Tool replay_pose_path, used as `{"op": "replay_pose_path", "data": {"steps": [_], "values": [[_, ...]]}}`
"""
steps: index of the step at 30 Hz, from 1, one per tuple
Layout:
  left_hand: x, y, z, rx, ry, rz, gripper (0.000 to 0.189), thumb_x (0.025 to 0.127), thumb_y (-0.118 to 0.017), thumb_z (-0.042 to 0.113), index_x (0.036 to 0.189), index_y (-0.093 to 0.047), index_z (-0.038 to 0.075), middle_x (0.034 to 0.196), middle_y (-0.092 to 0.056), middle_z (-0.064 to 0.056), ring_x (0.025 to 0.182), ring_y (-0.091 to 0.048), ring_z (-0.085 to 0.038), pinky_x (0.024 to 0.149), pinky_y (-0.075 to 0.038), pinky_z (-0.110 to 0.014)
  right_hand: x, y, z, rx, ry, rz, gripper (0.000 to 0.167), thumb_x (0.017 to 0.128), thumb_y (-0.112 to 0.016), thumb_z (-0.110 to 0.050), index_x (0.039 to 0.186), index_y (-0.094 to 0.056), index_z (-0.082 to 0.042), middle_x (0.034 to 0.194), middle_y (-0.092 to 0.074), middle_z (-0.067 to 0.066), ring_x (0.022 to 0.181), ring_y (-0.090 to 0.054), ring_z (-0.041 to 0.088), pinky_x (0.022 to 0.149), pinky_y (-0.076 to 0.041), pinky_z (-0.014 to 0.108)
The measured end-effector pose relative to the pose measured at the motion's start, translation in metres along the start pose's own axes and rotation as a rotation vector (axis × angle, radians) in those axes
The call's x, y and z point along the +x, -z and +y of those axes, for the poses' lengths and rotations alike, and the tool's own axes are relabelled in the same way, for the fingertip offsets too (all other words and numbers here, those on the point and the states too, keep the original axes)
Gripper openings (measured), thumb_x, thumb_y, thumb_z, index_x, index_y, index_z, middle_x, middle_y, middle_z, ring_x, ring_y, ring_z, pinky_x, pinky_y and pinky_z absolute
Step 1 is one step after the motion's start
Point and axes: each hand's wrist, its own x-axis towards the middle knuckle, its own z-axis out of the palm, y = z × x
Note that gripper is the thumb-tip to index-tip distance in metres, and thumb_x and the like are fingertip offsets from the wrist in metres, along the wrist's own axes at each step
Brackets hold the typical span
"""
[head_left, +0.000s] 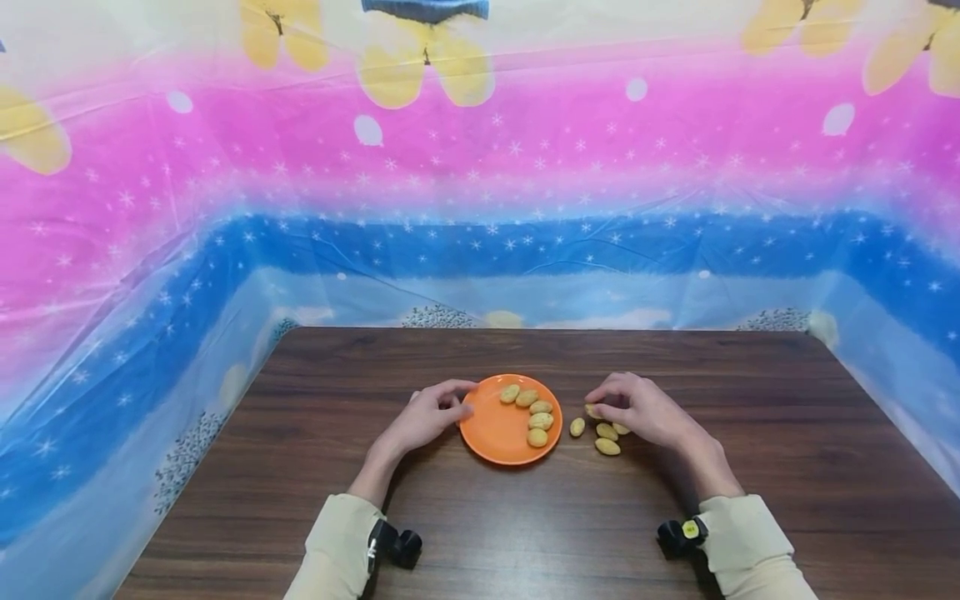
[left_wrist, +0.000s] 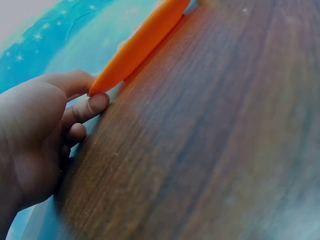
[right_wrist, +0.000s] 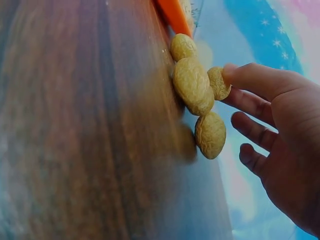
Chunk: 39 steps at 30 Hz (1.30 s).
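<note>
An orange plate (head_left: 498, 446) lies on the table with several small yellow potatoes (head_left: 541, 421) along its far and right side. My left hand (head_left: 423, 417) grips the plate's left rim; in the left wrist view, the thumb and a finger meet at the rim's edge. To the right of the plate, my right hand (head_left: 648, 410) pinches a small potato (right_wrist: 218, 83) between thumb and fingers. More loose potatoes lie under and beside that hand, among them a wrinkled one (right_wrist: 210, 135) and one (head_left: 577, 427) close to the plate. The right hand partly covers this group in the head view.
The dark wood-grain table (head_left: 525, 533) runs under everything. A printed cloth (head_left: 480, 183) in pink and blue hangs behind and along the sides. Black wrist cameras (head_left: 405, 548) are strapped near both cuffs.
</note>
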Motion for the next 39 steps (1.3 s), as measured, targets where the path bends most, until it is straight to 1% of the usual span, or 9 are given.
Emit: {"op": "replay_pose_path", "data": {"steps": [7, 12, 21, 27, 33, 35, 39], "values": [[0.001, -0.001, 0.001, 0.001, 0.013, 0.002, 0.039, 0.099, -0.065, 0.028, 0.138, -0.06, 0.025, 0.079, -0.063, 0.001, 0.089, -0.05, -0.021, 0.094, -0.025, -0.049, 0.003, 0.0, -0.007, 0.03, 0.019, -0.007, 0.019, 0.097, -0.069, -0.023, 0.113, -0.076, -0.015, 0.102, -0.066, -0.008, 0.08, -0.055, 0.012, 0.067, -0.048, 0.03], [0.0, -0.001, 0.001, -0.003, 0.02, 0.012, 0.039, 0.099, -0.065, 0.028, 0.138, -0.061, 0.026, 0.079, -0.063, 0.001, 0.092, -0.049, -0.021, 0.093, -0.026, -0.048, 0.01, -0.002, -0.015, 0.02, 0.035, -0.02, 0.019, 0.098, -0.069, -0.026, 0.113, -0.076, -0.018, 0.103, -0.065, -0.01, 0.084, -0.055, 0.012, 0.07, -0.048, 0.031], [0.001, -0.001, 0.001, -0.011, 0.018, 0.005, 0.039, 0.099, -0.065, 0.028, 0.138, -0.061, 0.026, 0.08, -0.063, 0.001, 0.092, -0.049, -0.021, 0.093, -0.026, -0.048, 0.024, -0.003, -0.031, -0.018, 0.095, -0.037, 0.021, 0.098, -0.068, -0.027, 0.115, -0.076, -0.017, 0.105, -0.064, -0.011, 0.097, -0.057, 0.013, 0.082, -0.049, 0.039], [0.0, 0.0, 0.001, -0.009, 0.013, 0.002, 0.04, 0.099, -0.066, 0.028, 0.139, -0.06, 0.025, 0.08, -0.064, 0.001, 0.094, -0.048, -0.021, 0.097, -0.024, -0.05, 0.036, -0.007, -0.04, -0.034, 0.131, -0.057, 0.02, 0.099, -0.067, -0.024, 0.114, -0.076, -0.016, 0.106, -0.064, -0.01, 0.098, -0.058, 0.013, 0.083, -0.05, 0.038], [0.0, -0.001, 0.0, -0.008, 0.009, 0.0, 0.04, 0.099, -0.066, 0.027, 0.139, -0.06, 0.025, 0.08, -0.064, 0.001, 0.094, -0.048, -0.021, 0.097, -0.024, -0.051, 0.044, -0.012, -0.046, -0.042, 0.163, -0.073, 0.019, 0.098, -0.068, -0.025, 0.114, -0.077, -0.017, 0.106, -0.065, -0.01, 0.096, -0.057, 0.012, 0.082, -0.049, 0.036], [0.001, -0.001, 0.0, -0.002, 0.014, 0.0, 0.04, 0.099, -0.066, 0.028, 0.139, -0.06, 0.026, 0.08, -0.064, 0.001, 0.095, -0.048, -0.021, 0.097, -0.024, -0.05, 0.047, -0.014, -0.048, -0.046, 0.172, -0.075, 0.019, 0.098, -0.068, -0.024, 0.113, -0.077, -0.017, 0.106, -0.065, -0.01, 0.097, -0.057, 0.013, 0.083, -0.049, 0.037], [0.001, 0.0, 0.0, -0.001, 0.023, 0.004, 0.04, 0.099, -0.065, 0.029, 0.138, -0.06, 0.027, 0.081, -0.064, 0.001, 0.097, -0.048, -0.021, 0.095, -0.026, -0.049, 0.054, -0.017, -0.054, -0.043, 0.185, -0.09, 0.019, 0.098, -0.068, -0.023, 0.113, -0.077, -0.016, 0.107, -0.065, -0.009, 0.1, -0.058, 0.018, 0.085, -0.049, 0.039]]}}
